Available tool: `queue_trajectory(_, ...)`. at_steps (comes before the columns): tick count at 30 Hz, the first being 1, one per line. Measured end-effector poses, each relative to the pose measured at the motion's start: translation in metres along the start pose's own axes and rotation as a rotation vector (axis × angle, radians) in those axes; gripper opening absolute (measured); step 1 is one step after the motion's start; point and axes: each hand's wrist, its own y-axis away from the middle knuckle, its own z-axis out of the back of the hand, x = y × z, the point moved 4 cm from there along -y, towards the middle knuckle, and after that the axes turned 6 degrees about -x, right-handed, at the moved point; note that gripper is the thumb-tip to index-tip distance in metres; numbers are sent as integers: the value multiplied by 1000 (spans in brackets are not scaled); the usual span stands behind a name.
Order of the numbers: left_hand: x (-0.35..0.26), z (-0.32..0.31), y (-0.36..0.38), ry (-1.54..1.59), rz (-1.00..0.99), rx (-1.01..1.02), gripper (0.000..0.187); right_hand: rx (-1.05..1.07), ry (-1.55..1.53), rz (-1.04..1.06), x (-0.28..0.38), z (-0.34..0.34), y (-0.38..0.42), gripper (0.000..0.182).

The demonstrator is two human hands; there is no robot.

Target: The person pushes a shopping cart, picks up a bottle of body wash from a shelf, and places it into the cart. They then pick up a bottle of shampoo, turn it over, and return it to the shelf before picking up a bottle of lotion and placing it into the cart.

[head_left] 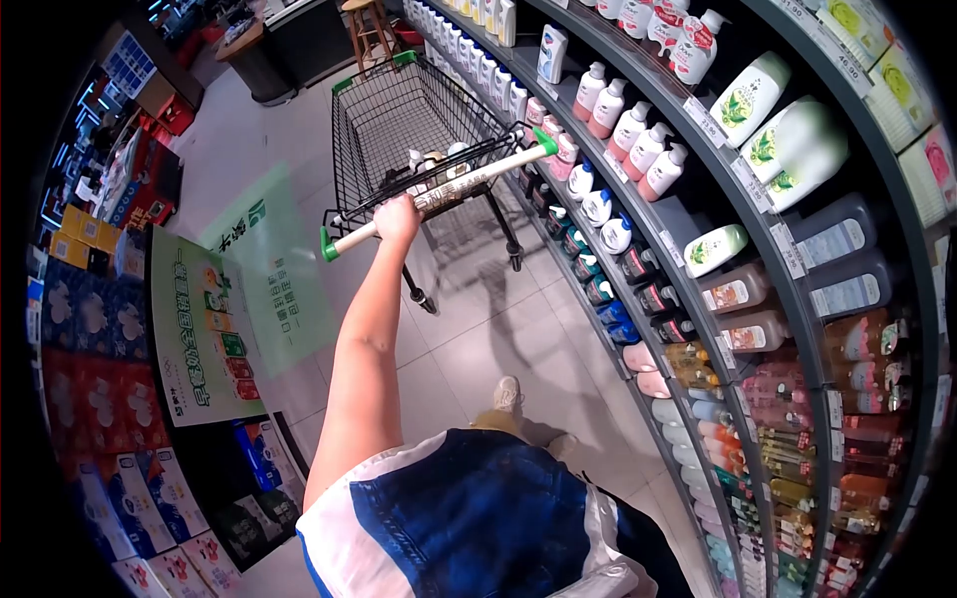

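Observation:
My left hand [397, 219] is closed round the handle bar [488, 171] of a shopping cart, near its left green end cap. The black wire cart [379, 120] stands ahead of me, with a few small light-coloured items [431, 161] at the handle end of its basket. My right hand does not show; only the white sleeve [603, 528] on that side is visible at the bottom.
Curved shelves [733, 209] of bottles run along the right. Stacked boxed goods [100, 399] and a green poster board [204, 329] stand on the left. A wooden stool [367, 25] and a counter [249, 60] are beyond the cart.

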Motion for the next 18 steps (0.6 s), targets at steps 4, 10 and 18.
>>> queue_trajectory(4,-12,14,53,-7,-55,-24,26,25,-70,-3,-1,7,-11,35)
queue_trajectory(10,-19,38,134,71,-138,212,31,200,-24,153,26,1,-82,38)
queue_trajectory(18,-39,86,269,177,-230,232,21,395,166,386,92,-67,-83,39)
